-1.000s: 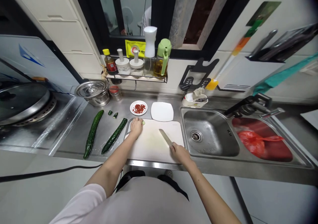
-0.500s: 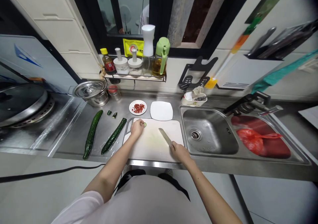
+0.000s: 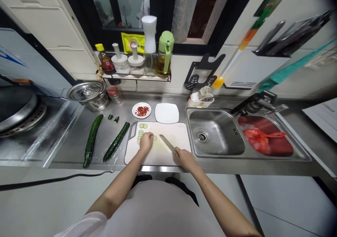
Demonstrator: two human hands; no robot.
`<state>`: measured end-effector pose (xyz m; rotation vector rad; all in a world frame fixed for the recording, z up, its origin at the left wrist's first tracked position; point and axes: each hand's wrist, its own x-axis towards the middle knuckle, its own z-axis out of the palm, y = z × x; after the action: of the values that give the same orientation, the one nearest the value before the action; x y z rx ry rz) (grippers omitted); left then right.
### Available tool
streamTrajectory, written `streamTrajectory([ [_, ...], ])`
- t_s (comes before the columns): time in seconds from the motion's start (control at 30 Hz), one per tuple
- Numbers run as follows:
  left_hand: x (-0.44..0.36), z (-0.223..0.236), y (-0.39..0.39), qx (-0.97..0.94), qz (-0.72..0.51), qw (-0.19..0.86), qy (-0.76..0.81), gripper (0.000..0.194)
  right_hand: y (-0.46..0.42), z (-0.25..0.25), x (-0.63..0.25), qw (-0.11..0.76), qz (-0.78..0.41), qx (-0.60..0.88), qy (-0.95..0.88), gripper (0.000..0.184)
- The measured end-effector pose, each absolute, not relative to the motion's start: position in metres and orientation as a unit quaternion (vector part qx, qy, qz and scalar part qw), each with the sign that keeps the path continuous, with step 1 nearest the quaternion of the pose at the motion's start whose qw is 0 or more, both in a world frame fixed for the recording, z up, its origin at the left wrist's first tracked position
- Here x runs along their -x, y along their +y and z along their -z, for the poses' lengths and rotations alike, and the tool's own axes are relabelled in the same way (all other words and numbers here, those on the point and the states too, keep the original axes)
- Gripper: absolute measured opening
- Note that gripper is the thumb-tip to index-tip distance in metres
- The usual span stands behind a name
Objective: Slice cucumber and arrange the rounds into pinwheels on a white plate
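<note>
A white cutting board [image 3: 173, 133] lies on the steel counter in front of me. Several cucumber slices [image 3: 141, 129] lie on its left part. My left hand [image 3: 146, 141] rests on the board among the slices, fingers curled over a slice at its tips. My right hand [image 3: 184, 158] is closed on the handle of a knife [image 3: 167, 143], whose blade points up-left across the board. Two long cucumbers [image 3: 91, 139] lie on the counter left of the board, with two cut ends [image 3: 113, 118] beyond them.
Behind the board sit a small dish of red chili [image 3: 141, 110] and a white square plate [image 3: 166, 113]. A lidded steel pot [image 3: 88, 94] stands at the left, a sink [image 3: 214, 133] at the right, with a red bag [image 3: 259, 140] in the far basin. Condiment bottles [image 3: 147, 56] stand on a rack.
My left hand has slid from the board's far left corner toward me, uncovering cucumber slices there. The knife hand shifted slightly left. The view has drifted, so everything sits lower-left.
</note>
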<state>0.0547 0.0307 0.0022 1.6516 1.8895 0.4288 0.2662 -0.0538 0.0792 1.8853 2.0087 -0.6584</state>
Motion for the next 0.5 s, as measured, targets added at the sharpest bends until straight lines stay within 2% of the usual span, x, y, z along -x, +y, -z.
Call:
streamTrajectory([
  [0.33,-0.0505,-0.0052,0.0285,-0.688,-0.102,0.288,0.658,0.030,-0.0525,-0.0827,-0.2601,0.167,0.233,-0.643,0.710,0.032],
  [0.5,-0.0502,-0.0098,0.0332,-0.696,-0.079,0.279,0.657,0.024,-0.0531,-0.0820,-0.2628,0.168,0.239,-0.648,0.703,0.030],
])
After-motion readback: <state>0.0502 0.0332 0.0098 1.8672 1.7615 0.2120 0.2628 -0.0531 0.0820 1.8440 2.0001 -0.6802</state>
